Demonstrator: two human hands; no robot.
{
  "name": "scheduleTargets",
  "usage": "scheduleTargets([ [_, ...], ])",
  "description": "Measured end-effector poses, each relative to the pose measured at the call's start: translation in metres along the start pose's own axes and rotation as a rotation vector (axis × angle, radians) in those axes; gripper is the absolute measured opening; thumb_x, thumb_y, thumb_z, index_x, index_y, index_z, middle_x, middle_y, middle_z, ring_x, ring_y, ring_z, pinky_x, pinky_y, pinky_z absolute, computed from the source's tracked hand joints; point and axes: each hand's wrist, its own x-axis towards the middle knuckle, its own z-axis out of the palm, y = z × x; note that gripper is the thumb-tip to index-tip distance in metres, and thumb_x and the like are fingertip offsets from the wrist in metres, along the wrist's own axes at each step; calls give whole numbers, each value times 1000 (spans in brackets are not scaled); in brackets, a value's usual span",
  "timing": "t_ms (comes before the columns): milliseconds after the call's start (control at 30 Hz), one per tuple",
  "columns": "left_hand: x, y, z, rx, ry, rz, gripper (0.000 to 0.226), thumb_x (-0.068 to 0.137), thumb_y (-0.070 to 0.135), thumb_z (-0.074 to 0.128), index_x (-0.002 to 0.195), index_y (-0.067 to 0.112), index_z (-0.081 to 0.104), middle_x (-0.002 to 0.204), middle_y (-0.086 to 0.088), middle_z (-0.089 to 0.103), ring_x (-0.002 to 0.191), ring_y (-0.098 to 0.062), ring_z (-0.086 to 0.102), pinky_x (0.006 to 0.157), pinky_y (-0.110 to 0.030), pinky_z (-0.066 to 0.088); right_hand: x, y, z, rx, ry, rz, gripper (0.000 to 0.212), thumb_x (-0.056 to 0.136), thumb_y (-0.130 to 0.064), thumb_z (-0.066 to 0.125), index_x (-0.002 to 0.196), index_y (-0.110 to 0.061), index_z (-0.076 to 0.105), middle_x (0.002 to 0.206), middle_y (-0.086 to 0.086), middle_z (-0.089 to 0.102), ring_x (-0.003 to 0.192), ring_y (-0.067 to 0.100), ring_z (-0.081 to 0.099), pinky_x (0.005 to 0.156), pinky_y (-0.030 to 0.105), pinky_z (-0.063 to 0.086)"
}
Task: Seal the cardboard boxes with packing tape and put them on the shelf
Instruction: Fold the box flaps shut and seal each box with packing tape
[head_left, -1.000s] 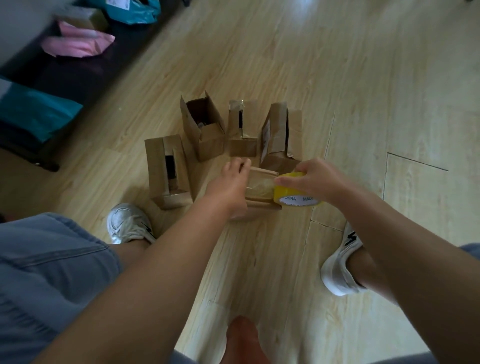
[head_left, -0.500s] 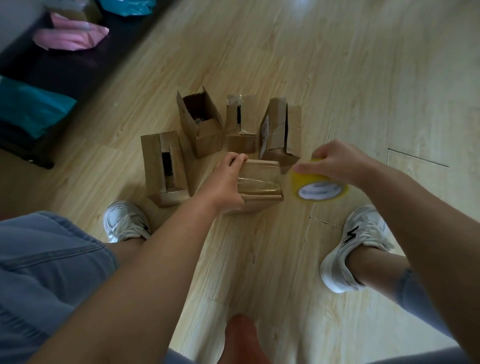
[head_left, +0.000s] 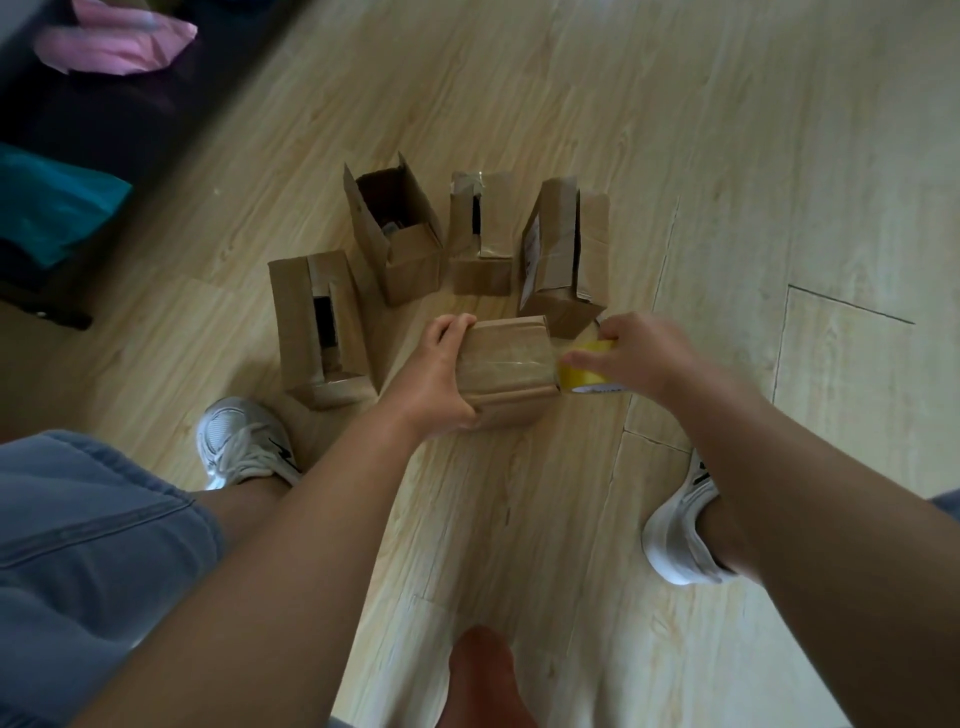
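A closed cardboard box (head_left: 506, 371) lies on the wooden floor between my feet, with a shiny strip of clear tape across its top. My left hand (head_left: 434, 376) grips the box's left end, fingers curled over the far edge. My right hand (head_left: 636, 351) holds a yellow roll of packing tape (head_left: 587, 375) pressed against the box's right end. Several more cardboard boxes stand behind with flaps up: one at the left (head_left: 319, 325), one wide open (head_left: 397, 226), a small one (head_left: 480, 236) and one at the right (head_left: 563, 257).
A dark low shelf (head_left: 104, 130) runs along the upper left, holding a pink bag (head_left: 114, 44) and a teal bag (head_left: 52, 202). My white shoes (head_left: 241, 441) (head_left: 680, 530) flank the box. Bare wooden floor (head_left: 727, 156) stretches to the right.
My right hand has brought the tape roll back leftward against the box's right end. The left hand keeps its grip on the box, which has turned slightly.
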Motion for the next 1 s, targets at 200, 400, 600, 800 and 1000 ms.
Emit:
scheduleTargets([
  [200, -2, -1, 10, 252, 9, 0, 118, 78, 26, 81, 157, 26, -6, 161, 14, -12, 150, -16, 1, 118, -30, 19, 3, -1, 14, 47, -22, 66, 47, 88, -57, 66, 105, -14, 63, 79, -3, 51, 74, 16, 51, 63, 30, 39],
  [400, -14, 23, 49, 761, 117, 191, 103, 97, 49, 47, 147, 12, -35, 153, -7, -44, 144, -25, -37, 120, -50, -17, 6, 3, 22, 98, 19, 59, 54, 85, -60, 68, 112, -13, 65, 79, -6, 52, 75, 15, 53, 66, 31, 40],
  [600, -13, 16, 69, 686, 142, 213, 71, 105, 24, 25, 149, 20, -30, 157, -1, -34, 143, -19, -34, 117, -45, -24, 4, 3, 26, 85, 44, 67, 61, 86, -62, 66, 122, -13, 64, 87, -3, 55, 85, 17, 56, 63, 28, 40],
  [800, -12, 28, 64, 719, 81, 146, 75, 98, 12, 23, 145, 19, -34, 159, -4, -34, 147, -24, -30, 121, -50, -13, -1, -2, 30, 78, 93, 52, 55, 91, -57, 62, 118, -11, 64, 97, 1, 54, 94, 20, 54, 74, 30, 37],
  [1000, -11, 29, 64, 718, 100, 124, 58, 99, 41, -4, 151, 21, -22, 165, -2, -19, 152, -21, -16, 122, -44, -7, -9, 3, 33, 245, 217, 75, 64, 91, -59, 60, 139, -19, 50, 138, 4, 45, 126, 23, 46, 101, 39, 43],
])
